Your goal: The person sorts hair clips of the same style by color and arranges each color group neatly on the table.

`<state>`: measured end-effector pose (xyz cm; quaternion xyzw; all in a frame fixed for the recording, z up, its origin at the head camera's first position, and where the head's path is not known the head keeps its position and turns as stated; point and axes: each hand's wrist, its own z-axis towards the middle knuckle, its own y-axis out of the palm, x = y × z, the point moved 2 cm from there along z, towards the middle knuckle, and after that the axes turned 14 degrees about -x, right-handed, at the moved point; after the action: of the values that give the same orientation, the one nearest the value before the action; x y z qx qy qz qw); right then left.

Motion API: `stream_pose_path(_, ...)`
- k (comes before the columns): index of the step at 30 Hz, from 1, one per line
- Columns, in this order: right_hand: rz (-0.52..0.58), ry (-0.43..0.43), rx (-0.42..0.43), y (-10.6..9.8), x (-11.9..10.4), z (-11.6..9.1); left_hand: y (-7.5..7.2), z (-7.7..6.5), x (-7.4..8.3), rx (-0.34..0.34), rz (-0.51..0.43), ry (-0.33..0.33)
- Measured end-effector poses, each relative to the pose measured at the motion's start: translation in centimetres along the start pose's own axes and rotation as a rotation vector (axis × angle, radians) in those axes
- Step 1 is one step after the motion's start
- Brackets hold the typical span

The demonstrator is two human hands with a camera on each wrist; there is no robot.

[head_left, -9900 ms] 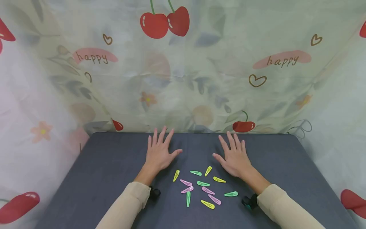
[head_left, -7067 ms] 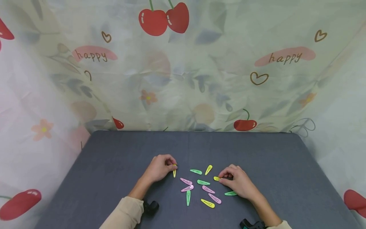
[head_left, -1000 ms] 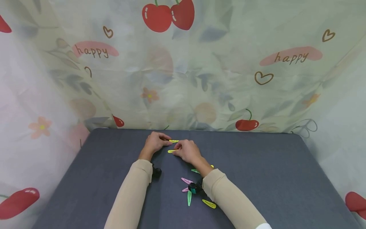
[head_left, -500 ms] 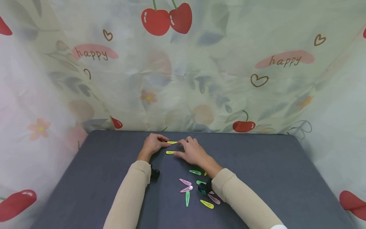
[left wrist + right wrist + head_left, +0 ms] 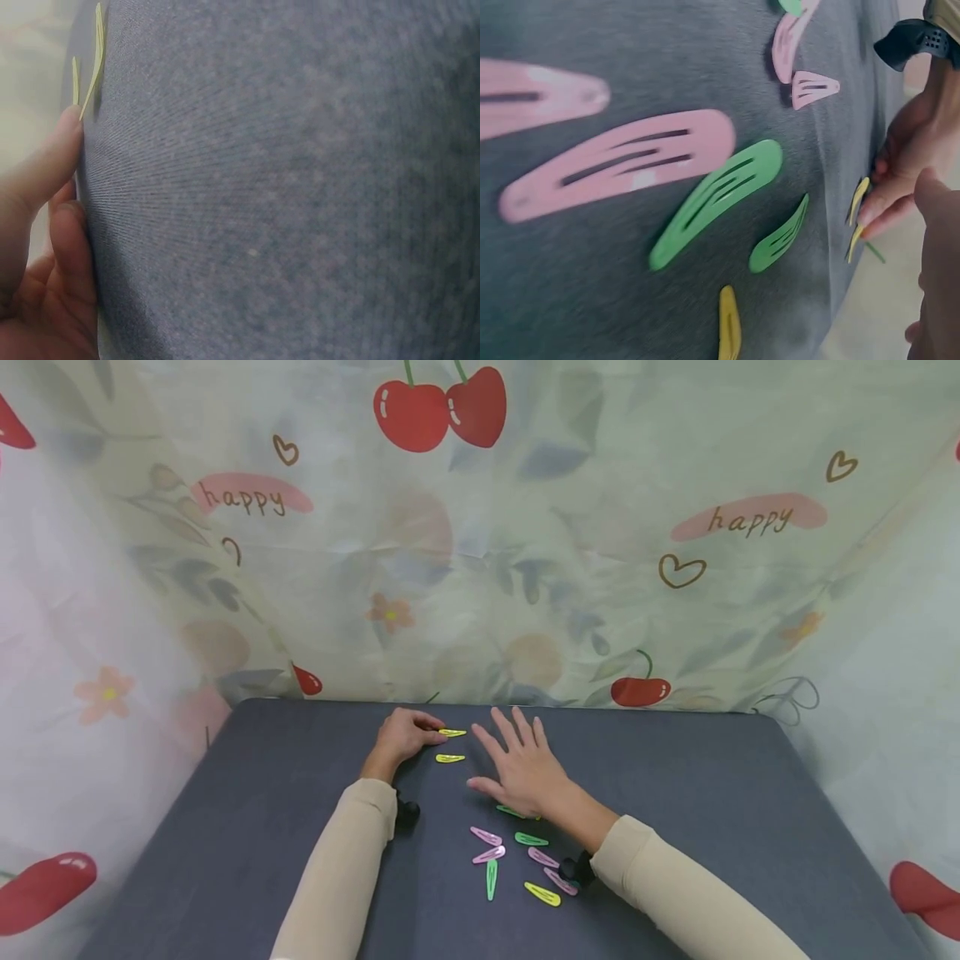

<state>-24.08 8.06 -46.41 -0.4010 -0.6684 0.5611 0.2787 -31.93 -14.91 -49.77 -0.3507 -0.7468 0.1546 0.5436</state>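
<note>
Near the table's far edge my left hand point(image 5: 401, 739) pinches the end of a yellow snap hair clip point(image 5: 453, 732) between thumb and fingers. A second yellow hair clip point(image 5: 450, 758) lies just nearer, roughly parallel to it and touched by neither hand. In the left wrist view the thumb point(image 5: 56, 161) meets the end of a yellow clip. My right hand point(image 5: 525, 772) is held to the right of both clips, fingers spread and holding nothing. Beneath it a green hair clip point(image 5: 510, 811) is partly covered.
Nearer on the grey table point(image 5: 300, 827) lie pink clips point(image 5: 486, 836), green clips point(image 5: 531, 839) and a yellow clip point(image 5: 542, 893). My right wrist and sleeve hide part of this group. A patterned curtain point(image 5: 480, 610) rises behind the table.
My right hand has let go of the nearer yellow clip, spread its fingers and drawn back to the right. The left hand stays at the farther clip. Both clips came from the scattered group earlier.
</note>
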Motion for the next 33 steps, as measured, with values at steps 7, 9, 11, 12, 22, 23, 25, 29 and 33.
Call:
stream_pose_path(7,0.012,-0.027,0.022,0.9,1.2,-2.1,0.0,0.1,-0.1,0.004,0.003,-0.004)
stream_pose_path(9,0.023,-0.041,0.030,1.2,1.5,-2.8,0.0,0.1,-0.1,0.004,0.002,-0.005)
stream_pose_path(11,0.028,-0.047,0.034,1.4,1.8,-3.6,0.0,0.2,-0.1,0.003,-0.002,-0.009)
stream_pose_path(12,0.027,-0.047,0.033,1.5,2.0,-3.9,0.0,0.2,-0.1,0.004,-0.004,-0.009)
stream_pose_path(22,0.107,-0.047,0.059,2.4,4.2,-7.0,0.1,0.3,-0.1,0.000,0.003,-0.006)
stream_pose_path(23,0.117,-0.048,0.056,2.6,4.5,-7.2,0.1,0.3,0.0,0.000,0.002,-0.005)
stream_pose_path(25,0.145,-0.053,0.044,3.0,4.8,-7.6,0.1,0.2,0.0,0.002,0.001,-0.005)
stream_pose_path(29,0.190,-0.071,0.011,3.6,5.3,-8.2,0.1,0.2,0.1,0.003,0.004,-0.005)
stream_pose_path(33,0.242,-0.109,0.015,4.0,5.5,-8.5,0.1,0.1,0.1,0.003,0.003,-0.006)
